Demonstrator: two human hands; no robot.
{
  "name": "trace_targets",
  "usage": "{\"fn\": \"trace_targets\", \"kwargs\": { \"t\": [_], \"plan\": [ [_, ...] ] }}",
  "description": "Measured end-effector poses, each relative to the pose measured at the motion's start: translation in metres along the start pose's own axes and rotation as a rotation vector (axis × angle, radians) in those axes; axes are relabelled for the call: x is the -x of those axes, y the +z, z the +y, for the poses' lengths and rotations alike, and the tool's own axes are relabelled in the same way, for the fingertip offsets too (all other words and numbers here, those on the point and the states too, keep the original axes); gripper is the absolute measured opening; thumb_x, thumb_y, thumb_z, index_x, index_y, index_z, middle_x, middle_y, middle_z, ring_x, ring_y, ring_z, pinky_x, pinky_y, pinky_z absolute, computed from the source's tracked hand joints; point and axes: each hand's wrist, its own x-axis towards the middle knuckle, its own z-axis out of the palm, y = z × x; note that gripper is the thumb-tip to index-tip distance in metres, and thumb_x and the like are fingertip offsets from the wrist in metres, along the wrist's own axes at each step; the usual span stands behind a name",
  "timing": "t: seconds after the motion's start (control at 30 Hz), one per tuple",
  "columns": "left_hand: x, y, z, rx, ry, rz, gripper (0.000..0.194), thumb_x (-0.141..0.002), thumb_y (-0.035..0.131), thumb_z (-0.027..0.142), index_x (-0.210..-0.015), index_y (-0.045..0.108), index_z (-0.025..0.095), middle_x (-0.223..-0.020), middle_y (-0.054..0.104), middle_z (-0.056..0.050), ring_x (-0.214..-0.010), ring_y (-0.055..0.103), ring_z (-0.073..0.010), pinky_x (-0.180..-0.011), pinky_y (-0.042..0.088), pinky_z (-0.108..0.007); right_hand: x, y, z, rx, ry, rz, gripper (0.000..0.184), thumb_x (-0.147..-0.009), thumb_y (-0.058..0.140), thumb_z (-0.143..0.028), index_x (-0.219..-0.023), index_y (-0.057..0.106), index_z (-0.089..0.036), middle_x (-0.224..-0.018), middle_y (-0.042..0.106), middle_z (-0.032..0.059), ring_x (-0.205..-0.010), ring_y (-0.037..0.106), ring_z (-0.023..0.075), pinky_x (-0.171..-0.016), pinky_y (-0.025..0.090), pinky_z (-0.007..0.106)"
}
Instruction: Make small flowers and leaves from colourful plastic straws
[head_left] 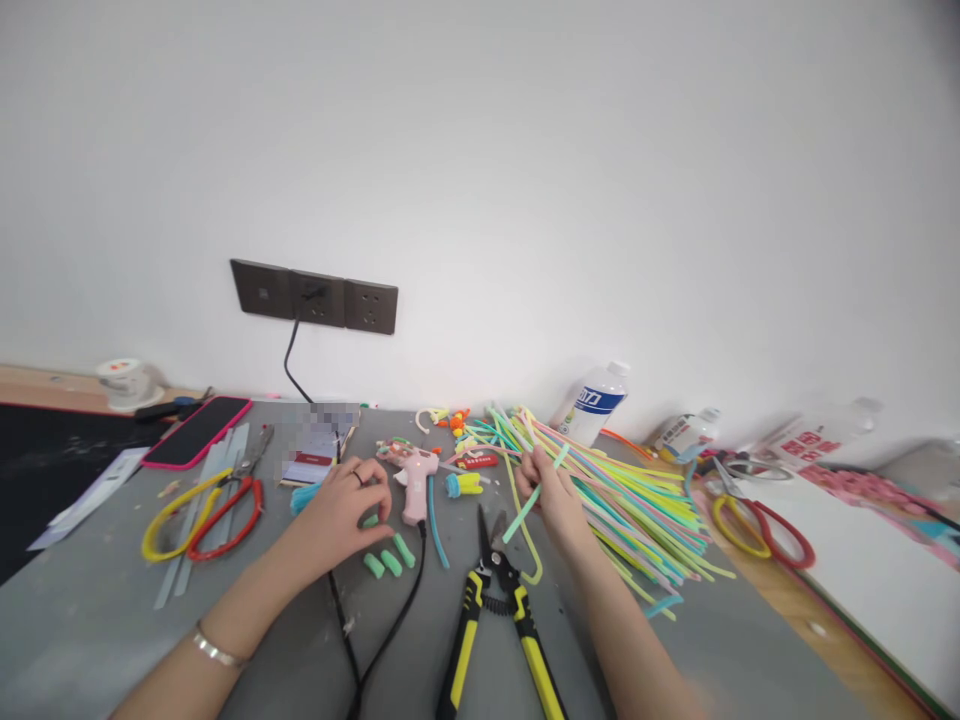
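"Yellow-and-black shears (496,562) nearest, head view. Flat on the grey mat (300,640), handles running off the bottom edge, blades slightly parted, tips toward the wall (480,180)."

"Noted. Right hand (546,487)?"

"Just beyond the shears, to their right. Fingers clamped on a pale green stem (520,517); it slants, jutting out either side of the grip, lower end near the blades."

"Behind that?"

"Bundle of many-coloured stems (637,500), fanned out to the right. White bottle (597,403), blue label, past it near the wall."

"Left hand (352,510)?"

"Over the short green pieces (391,563). Three in a loose row just nearer than the fingertips, another partly hidden by the hand. Fingers curled; pinching anything or not, cannot tell."

"Beside it?"

"Pink glue gun (415,487), to the right, black cable (410,595) running from its base toward the camera."

"Far left?"

"Scissors (198,546), red and yellow handles, lying across pale strips (217,500). Phone (199,432) farther back, screen dark, pink edge."
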Motion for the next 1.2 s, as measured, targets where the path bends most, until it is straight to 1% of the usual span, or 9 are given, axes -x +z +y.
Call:
{"fn": "trace_targets", "kwargs": {
  "t": [0.17, 0.27, 0.33, 0.47, 0.6, 0.77, 0.9, 1.0, 1.2],
  "plan": [
    [0.0, 0.002, 0.007, 0.007, 0.059, -0.143, 0.005, -0.081, 0.072, 0.023, -0.082, 0.072, 0.027, -0.081, 0.058, 0.002, -0.08, 0.055, -0.0192, -0.076, 0.032, -0.033, 0.002, 0.008, -0.002, -0.039, -0.019, 0.011, 0.053, -0.09, 0.036, -0.067, -0.057, 0.031, -0.025, -0.041, 0.028, -0.0079, -0.035, 0.021, 0.0101, -0.038, 0.017, 0.025],
    [0.001, 0.008, 0.009, -0.011, 0.072, -0.143, 0.005, -0.084, 0.07, 0.025, -0.085, 0.074, 0.028, -0.08, 0.059, 0.001, -0.078, 0.055, -0.0178, -0.075, 0.031, -0.031, 0.005, 0.013, -0.006, -0.083, 0.01, 0.057, 0.054, -0.088, 0.038, -0.068, -0.058, 0.038, -0.024, -0.038, 0.034, -0.0071, -0.032, 0.025, 0.0098, -0.035, 0.018, 0.024],
    [0.002, 0.01, 0.01, -0.03, 0.066, -0.136, 0.009, -0.087, 0.065, 0.026, -0.082, 0.073, 0.026, -0.079, 0.059, 0.001, -0.078, 0.054, -0.0176, -0.075, 0.032, -0.031, 0.009, 0.019, -0.007, -0.125, 0.052, 0.058, 0.053, -0.086, 0.043, -0.069, -0.061, 0.047, -0.023, -0.039, 0.044, -0.005, -0.032, 0.035, 0.0108, -0.035, 0.025, 0.024],
    [0.001, 0.006, 0.015, -0.048, 0.08, -0.167, 0.014, -0.086, 0.059, 0.015, -0.077, 0.067, 0.022, -0.08, 0.06, 0.0, -0.08, 0.053, -0.0185, -0.077, 0.033, -0.032, 0.017, 0.036, -0.009, -0.234, 0.127, -0.054, 0.048, -0.077, 0.06, -0.066, -0.068, 0.06, -0.019, -0.05, 0.058, -0.0002, -0.046, 0.056, 0.0155, -0.046, 0.043, 0.027],
    [0.0, -0.004, 0.023, -0.031, 0.06, -0.166, 0.016, -0.076, 0.055, 0.006, -0.074, 0.062, 0.021, -0.08, 0.06, 0.0, -0.081, 0.053, -0.019, -0.079, 0.035, -0.032, 0.023, 0.054, -0.01, -0.352, 0.187, -0.167, 0.032, -0.065, 0.082, -0.044, -0.076, 0.063, -0.02, -0.064, 0.063, -0.0007, -0.059, 0.061, 0.0151, -0.057, 0.049, 0.027],
    [0.0, -0.009, 0.027, 0.211, -0.078, -0.096, 0.017, -0.076, 0.05, 0.006, -0.082, 0.057, 0.02, -0.085, 0.062, 0.0, -0.079, 0.057, -0.0166, -0.072, 0.041, -0.027, 0.028, 0.063, -0.013, -0.491, 0.183, -0.2, 0.033, -0.066, 0.083, -0.037, -0.068, 0.054, -0.021, -0.061, 0.052, -0.0057, -0.052, 0.05, 0.0102, -0.049, 0.044, 0.022],
    [-0.002, -0.004, 0.03, 0.423, -0.219, -0.061, 0.009, -0.08, 0.051, 0.013, -0.079, 0.057, 0.02, -0.071, 0.062, 0.003, -0.064, 0.056, -0.0134, -0.06, 0.041, -0.023, 0.032, 0.063, -0.015, -0.52, 0.206, -0.234, 0.025, -0.074, 0.077, -0.042, -0.081, 0.064, -0.021, -0.064, 0.06, -0.002, -0.058, 0.057, 0.0131, -0.057, 0.048, 0.025],
    [-0.003, 0.0, 0.036, 0.607, -0.238, -0.036, 0.006, -0.081, 0.051, 0.016, -0.078, 0.056, 0.018, -0.072, 0.061, 0.002, -0.066, 0.057, -0.0136, -0.06, 0.044, -0.023, 0.037, 0.066, -0.014, -0.504, 0.194, -0.268, 0.025, -0.076, 0.076, -0.041, -0.088, 0.069, -0.02, -0.071, 0.067, 0.0016, -0.066, 0.062, 0.0152, -0.065, 0.049, 0.028],
    [-0.003, 0.002, 0.046, 0.752, -0.254, -0.004, 0.005, -0.082, 0.056, 0.022, -0.081, 0.058, 0.017, -0.075, 0.058, 0.001, -0.069, 0.056, -0.0138, -0.059, 0.046, -0.022, 0.041, 0.073, -0.012, -0.486, 0.169, -0.284, 0.021, -0.075, 0.078, -0.036, -0.077, 0.063, -0.02, -0.064, 0.065, -0.0012, -0.061, 0.059, 0.0144, -0.06, 0.046, 0.026]
  ]
}}
